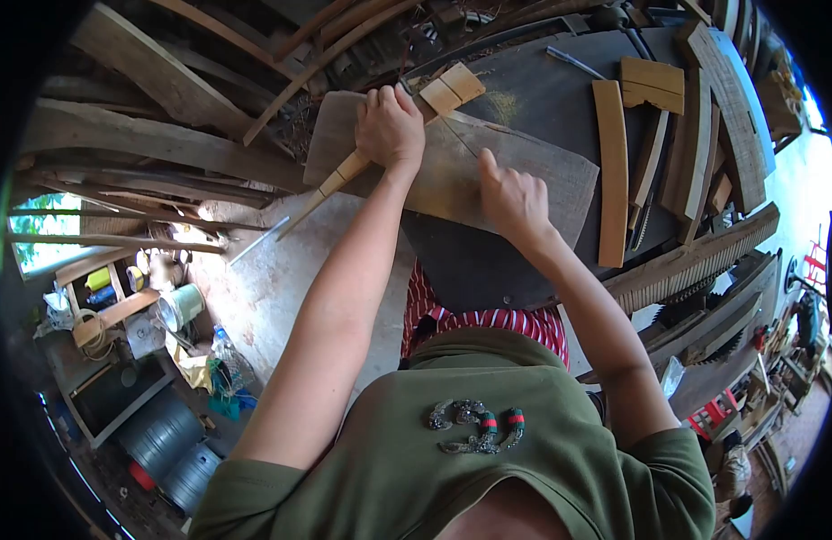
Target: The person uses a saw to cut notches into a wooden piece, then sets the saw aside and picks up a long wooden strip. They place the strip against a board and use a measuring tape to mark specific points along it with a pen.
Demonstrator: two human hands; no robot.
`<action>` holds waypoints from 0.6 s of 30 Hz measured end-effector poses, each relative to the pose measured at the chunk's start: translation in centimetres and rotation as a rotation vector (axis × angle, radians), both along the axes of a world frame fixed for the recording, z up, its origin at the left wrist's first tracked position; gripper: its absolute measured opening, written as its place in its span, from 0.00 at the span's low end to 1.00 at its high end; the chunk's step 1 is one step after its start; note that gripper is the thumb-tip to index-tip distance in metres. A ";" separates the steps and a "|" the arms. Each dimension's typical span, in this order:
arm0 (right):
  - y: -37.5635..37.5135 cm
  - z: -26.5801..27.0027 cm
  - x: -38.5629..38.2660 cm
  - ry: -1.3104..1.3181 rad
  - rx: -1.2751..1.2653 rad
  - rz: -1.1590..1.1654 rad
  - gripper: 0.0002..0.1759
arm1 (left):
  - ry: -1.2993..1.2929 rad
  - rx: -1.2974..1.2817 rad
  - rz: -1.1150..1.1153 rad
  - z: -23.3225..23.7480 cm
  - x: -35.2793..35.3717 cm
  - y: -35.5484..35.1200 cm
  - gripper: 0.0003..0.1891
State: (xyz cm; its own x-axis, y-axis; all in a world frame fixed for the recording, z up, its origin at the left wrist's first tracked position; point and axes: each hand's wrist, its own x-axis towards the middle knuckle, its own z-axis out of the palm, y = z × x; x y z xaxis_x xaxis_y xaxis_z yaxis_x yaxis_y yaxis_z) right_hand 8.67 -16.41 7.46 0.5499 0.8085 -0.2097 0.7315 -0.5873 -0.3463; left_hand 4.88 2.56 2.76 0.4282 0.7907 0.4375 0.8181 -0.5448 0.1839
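Note:
A narrow wooden strip (342, 174) with several crosswise lines lies at a slant over a wide grey board (551, 175). My left hand (391, 126) is closed over the strip and presses it against the board. My right hand (515, 193) is closed in a fist, with a thin dark saw blade (460, 137) seen edge-on running from it to the strip. The blade's tip meets the strip near its wider end block (454, 88). My fist hides the saw's handle. Pale sawdust (501, 108) lies beside the end block.
On the dark bench top (560, 99) lie a long curved wooden piece (611, 171), a notched block (652, 85) and a metal rod (573, 62). Large toothed saw blades (717, 346) are at right. Planks (155, 76) are stacked at left, above a bucket (180, 306).

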 end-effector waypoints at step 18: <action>3.0 -2.1 0.4 -0.018 0.105 -0.012 0.11 | -0.003 0.023 -0.026 -0.2 -0.2 0.0 0.14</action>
State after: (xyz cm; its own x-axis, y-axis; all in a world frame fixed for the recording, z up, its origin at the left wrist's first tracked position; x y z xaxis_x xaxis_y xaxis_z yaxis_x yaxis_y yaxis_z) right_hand 9.05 -13.45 5.35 0.5623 0.8190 -0.1143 0.7314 -0.5571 -0.3934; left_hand 4.71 2.51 2.56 0.4470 0.7691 0.4568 0.8034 -0.5697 0.1731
